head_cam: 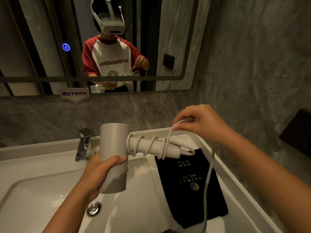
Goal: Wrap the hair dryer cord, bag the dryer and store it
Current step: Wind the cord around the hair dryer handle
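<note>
I have the hair dryer (114,157) up over the basin (42,190), barrel upright and its handle (156,146) sticking out level to the right. My left hand (102,172) is closed round the lower barrel, thumb across the front; that is the sensible hold, since the barrel looks like smooth hard plastic, rigid and probably the heavier end, and a full wrap keeps it from twisting while the cord is pulled.

My right hand (200,122) is above the far end of the handle, fingers pinched shut on the cord (208,174). Several loose turns already sit round the handle. From the pinch the rest of the cord drops in a long slack run down past the right side and out of the bottom of the view; I cannot see the plug.

The cord looks soft and springy, so I judge the coils will slide along the slick handle and loosen unless each turn is laid snug against the last with light tension.

The black bag (188,185) lies flat on the right-hand part of the desk, just beside the basin, beneath the handle. It looks limp cloth, so its mouth will need spreading open.
</note>
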